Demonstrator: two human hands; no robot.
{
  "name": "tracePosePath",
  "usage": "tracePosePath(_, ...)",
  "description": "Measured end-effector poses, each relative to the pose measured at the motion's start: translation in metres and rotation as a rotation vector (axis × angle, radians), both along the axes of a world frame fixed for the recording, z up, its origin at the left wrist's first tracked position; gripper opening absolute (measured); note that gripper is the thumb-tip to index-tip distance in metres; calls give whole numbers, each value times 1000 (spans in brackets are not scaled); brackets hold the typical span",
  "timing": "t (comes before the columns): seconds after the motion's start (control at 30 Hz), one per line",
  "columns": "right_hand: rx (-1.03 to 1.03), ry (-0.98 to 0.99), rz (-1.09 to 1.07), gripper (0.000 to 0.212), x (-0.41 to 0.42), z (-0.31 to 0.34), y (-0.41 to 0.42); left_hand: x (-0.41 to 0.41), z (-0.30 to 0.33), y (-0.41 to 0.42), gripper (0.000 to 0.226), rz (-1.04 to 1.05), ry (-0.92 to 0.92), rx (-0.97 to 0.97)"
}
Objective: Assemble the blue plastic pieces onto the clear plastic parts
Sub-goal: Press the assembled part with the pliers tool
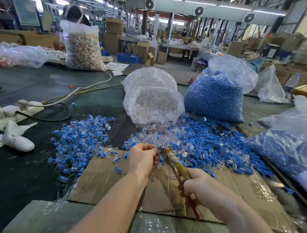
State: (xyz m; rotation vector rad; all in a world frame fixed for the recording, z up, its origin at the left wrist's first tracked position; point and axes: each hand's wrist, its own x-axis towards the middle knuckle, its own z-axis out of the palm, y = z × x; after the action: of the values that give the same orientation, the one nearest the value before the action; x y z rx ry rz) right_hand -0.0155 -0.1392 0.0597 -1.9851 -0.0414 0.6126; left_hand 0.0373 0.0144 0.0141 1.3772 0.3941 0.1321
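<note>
Factory floor stretches behind the dark green desk (46, 81), with stacked cardboard boxes, ducting fans overhead and a person bent behind a tall clear sack of pale mixed pieces (83, 47). Flattened brown cardboard (98, 180) lies on the desk's near edge under both forearms.

Beyond the cardboard stand two plastic sacks side by side: a clear bag of transparent plastic parts (151, 97), tipped open toward the viewer, and to its right a full bag of blue plastic pieces (216, 96). A third bag of blue pieces (285, 149) lies at the cardboard's right. Loose blue and clear pieces (209, 144) spill from the bags onto the cardboard's far edge. Left of the cardboard sits a heap of assembled blue-and-clear units (78, 141), too many to count. A white power strip (27, 106) lies far left.

The left hand (142, 157) hovers over the cardboard's far edge, its fingers curled, pinching a small piece I cannot make out at the tip of yellow-handled pliers (175, 162). The right hand (204, 188) wraps its fingers round the pliers' handles.
</note>
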Motion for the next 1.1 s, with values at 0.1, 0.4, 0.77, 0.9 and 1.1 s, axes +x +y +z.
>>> tracePosePath(0.1, -64, -36, 36, 13, -1, 1, 1, 0, 2, 0, 5, -18, 10, 30)
tracePosePath(0.4, -28, -69, 67, 34, 0, -1, -2, 3, 2, 1, 4, -42, 56, 13)
tracePosePath(0.77, 8, -53, 44, 49, -2, 0, -2, 5, -4, 3, 7, -66, 65, -24)
tracePosePath(0.9, -76, -160, 30, 37, -4, -3, 1, 6, -4, 2, 7, -73, 61, -10)
tracePosePath(1.1, -115, -257, -8, 36, -2, -9, 1, 6, -5, 0, 7, -66, 19, -3)
